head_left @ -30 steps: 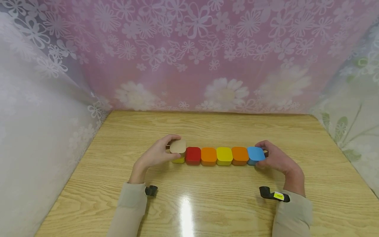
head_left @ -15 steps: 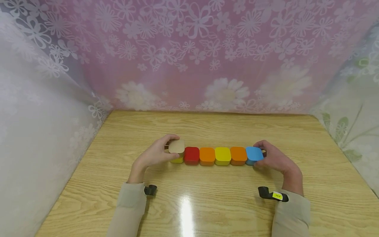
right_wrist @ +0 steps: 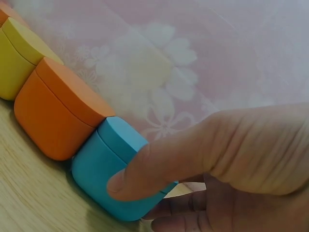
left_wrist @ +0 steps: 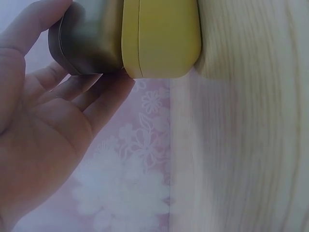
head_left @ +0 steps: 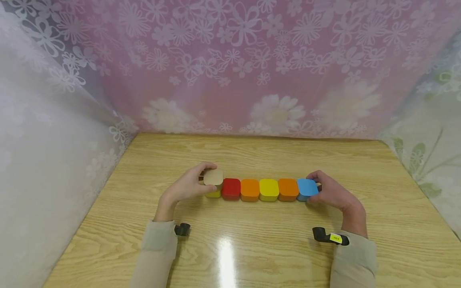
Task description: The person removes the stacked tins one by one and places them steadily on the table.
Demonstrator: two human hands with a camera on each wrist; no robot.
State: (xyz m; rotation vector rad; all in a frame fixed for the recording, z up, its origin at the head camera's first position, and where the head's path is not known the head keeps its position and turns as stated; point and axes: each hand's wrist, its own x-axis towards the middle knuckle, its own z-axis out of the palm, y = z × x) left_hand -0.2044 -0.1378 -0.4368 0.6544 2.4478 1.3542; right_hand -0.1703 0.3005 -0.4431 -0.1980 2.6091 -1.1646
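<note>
A straight row of small rounded square tins with lids stands on the wooden table. From the left it runs yellow [head_left: 214,195], red [head_left: 231,188], orange [head_left: 250,189], yellow [head_left: 268,189], orange [head_left: 287,189], blue [head_left: 307,186]. A beige-gold tin [head_left: 213,176] sits stacked on the leftmost yellow one. My left hand [head_left: 184,185] grips this upper tin between thumb and fingers; in the left wrist view some fingertips reach down to the yellow tin [left_wrist: 164,38]. At the other end my right hand [head_left: 335,194] holds the blue tin [right_wrist: 89,166], thumb on its near side.
The wooden table [head_left: 266,244] extends around the row on every side. Behind it hangs a pink flowered curtain [head_left: 230,80], with pale curtains at left and right. Black wrist cameras [head_left: 182,229] sit at both cuffs.
The whole row, with the stacked tin and both hands, has slid slightly to the left. Both hands keep their grips, and the tins stay side by side.
</note>
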